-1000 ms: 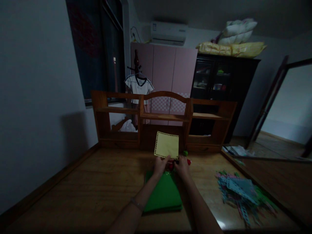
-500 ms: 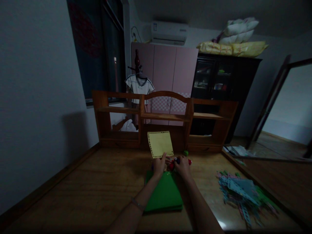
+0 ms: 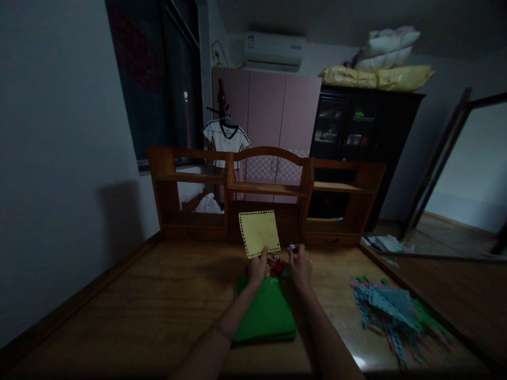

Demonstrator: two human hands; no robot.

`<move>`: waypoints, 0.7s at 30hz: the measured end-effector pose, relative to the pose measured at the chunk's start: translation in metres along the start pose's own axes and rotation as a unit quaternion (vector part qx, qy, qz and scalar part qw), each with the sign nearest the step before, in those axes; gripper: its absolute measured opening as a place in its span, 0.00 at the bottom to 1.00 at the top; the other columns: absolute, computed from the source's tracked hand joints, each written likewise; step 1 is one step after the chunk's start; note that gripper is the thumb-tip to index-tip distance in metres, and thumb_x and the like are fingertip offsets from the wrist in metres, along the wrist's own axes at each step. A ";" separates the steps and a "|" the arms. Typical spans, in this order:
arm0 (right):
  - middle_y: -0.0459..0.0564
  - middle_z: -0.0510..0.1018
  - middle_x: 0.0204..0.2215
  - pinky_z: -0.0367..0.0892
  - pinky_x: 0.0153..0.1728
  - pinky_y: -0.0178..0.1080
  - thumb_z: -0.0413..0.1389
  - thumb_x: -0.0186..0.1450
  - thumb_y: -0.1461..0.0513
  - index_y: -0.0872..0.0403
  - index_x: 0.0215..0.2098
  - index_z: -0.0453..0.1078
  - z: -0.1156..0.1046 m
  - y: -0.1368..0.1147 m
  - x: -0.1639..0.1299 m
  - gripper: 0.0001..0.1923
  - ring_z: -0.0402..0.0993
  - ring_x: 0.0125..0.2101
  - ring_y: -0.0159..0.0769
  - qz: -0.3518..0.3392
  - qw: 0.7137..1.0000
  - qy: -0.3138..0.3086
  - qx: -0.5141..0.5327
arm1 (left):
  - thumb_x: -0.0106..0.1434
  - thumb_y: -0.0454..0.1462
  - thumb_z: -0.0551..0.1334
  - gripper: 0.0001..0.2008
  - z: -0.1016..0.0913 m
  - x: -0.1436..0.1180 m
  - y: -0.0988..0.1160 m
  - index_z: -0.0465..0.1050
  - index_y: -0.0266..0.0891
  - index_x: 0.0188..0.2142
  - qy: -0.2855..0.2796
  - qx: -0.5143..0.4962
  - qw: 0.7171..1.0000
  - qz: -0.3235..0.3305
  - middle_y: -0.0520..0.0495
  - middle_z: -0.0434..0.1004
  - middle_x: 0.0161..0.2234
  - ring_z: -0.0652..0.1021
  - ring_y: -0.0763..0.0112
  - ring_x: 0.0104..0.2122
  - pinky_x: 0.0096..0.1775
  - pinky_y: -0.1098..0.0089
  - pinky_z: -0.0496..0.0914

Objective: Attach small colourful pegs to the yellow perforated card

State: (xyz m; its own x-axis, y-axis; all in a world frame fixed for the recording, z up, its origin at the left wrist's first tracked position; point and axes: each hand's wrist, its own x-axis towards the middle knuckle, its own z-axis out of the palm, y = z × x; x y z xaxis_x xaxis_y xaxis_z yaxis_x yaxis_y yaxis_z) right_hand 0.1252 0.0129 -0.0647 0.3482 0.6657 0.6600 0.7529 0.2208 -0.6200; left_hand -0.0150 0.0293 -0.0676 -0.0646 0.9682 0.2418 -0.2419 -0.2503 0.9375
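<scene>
Left hand [image 3: 257, 268] pinches the yellow perforated panel [image 3: 259, 233] upright while right hand [image 3: 301, 266] fingers small connectors [image 3: 276, 262], seemingly picking one to fit.

- The yellow perforated sheet [image 3: 259, 233], pinched upright in the left hand [image 3: 258, 267], has swung from right-leaning to left-leaning.
- The right hand [image 3: 301, 266] has moved toward the desk's back edge, fingertips at a small purple piece [image 3: 292, 247].
</scene>
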 end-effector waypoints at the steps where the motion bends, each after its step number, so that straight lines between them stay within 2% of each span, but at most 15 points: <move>1: 0.53 0.74 0.35 0.60 0.35 0.38 0.48 0.63 0.53 0.54 0.40 0.66 -0.003 -0.002 0.002 0.15 0.69 0.35 0.40 0.023 0.999 0.017 0.042 | 0.57 0.53 0.56 0.23 0.000 -0.001 0.002 0.73 0.32 0.29 0.001 0.008 1.000 0.000 0.42 0.78 0.26 0.75 0.70 0.19 0.24 0.71 0.70; 6: 0.51 0.75 0.36 0.63 0.28 0.35 0.51 0.59 0.48 0.54 0.43 0.66 -0.008 -0.008 0.010 0.22 0.70 0.27 0.34 0.127 0.959 0.042 0.251 | 0.59 0.52 0.54 0.23 0.000 -0.004 0.007 0.72 0.33 0.26 -0.003 0.028 1.000 -0.003 0.45 0.74 0.18 0.75 0.71 0.18 0.25 0.72 0.70; 9: 0.51 0.75 0.33 0.63 0.24 0.34 0.54 0.56 0.46 0.55 0.42 0.67 -0.005 -0.008 0.012 0.25 0.69 0.23 0.32 0.165 0.934 0.038 0.314 | 0.58 0.52 0.55 0.22 0.000 -0.002 0.004 0.71 0.34 0.27 0.003 0.019 1.000 0.003 0.44 0.76 0.22 0.75 0.70 0.19 0.24 0.71 0.70; 11: 0.52 0.76 0.33 0.64 0.24 0.34 0.56 0.55 0.47 0.56 0.42 0.67 -0.005 -0.007 0.012 0.25 0.69 0.23 0.32 0.172 0.928 0.036 0.330 | 0.57 0.52 0.56 0.21 0.000 0.000 0.003 0.71 0.34 0.28 0.005 0.020 1.000 0.007 0.44 0.77 0.24 0.75 0.70 0.19 0.24 0.70 0.70; 17: 0.55 0.77 0.36 0.65 0.30 0.37 0.56 0.55 0.48 0.57 0.44 0.68 -0.009 -0.007 0.009 0.26 0.73 0.32 0.39 0.127 0.950 0.027 0.283 | 0.56 0.52 0.57 0.22 -0.002 0.000 0.000 0.72 0.33 0.26 0.004 0.048 0.999 0.012 0.45 0.74 0.19 0.75 0.69 0.19 0.26 0.71 0.71; 21: 0.54 0.76 0.40 0.65 0.34 0.38 0.52 0.59 0.50 0.54 0.45 0.68 -0.007 -0.007 0.005 0.22 0.72 0.37 0.40 0.052 0.978 -0.008 0.202 | 0.56 0.53 0.56 0.23 -0.003 0.002 -0.004 0.72 0.33 0.26 0.008 0.045 0.999 0.012 0.45 0.74 0.19 0.76 0.68 0.19 0.25 0.70 0.71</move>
State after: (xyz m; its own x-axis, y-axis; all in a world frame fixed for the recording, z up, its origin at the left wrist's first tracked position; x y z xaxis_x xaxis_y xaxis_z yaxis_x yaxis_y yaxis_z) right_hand 0.1256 0.0101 -0.0544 0.3997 0.7103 0.5794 0.4301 0.4129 -0.8028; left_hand -0.0169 0.0325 -0.0712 -0.0844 0.9614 0.2619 -0.1516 -0.2722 0.9502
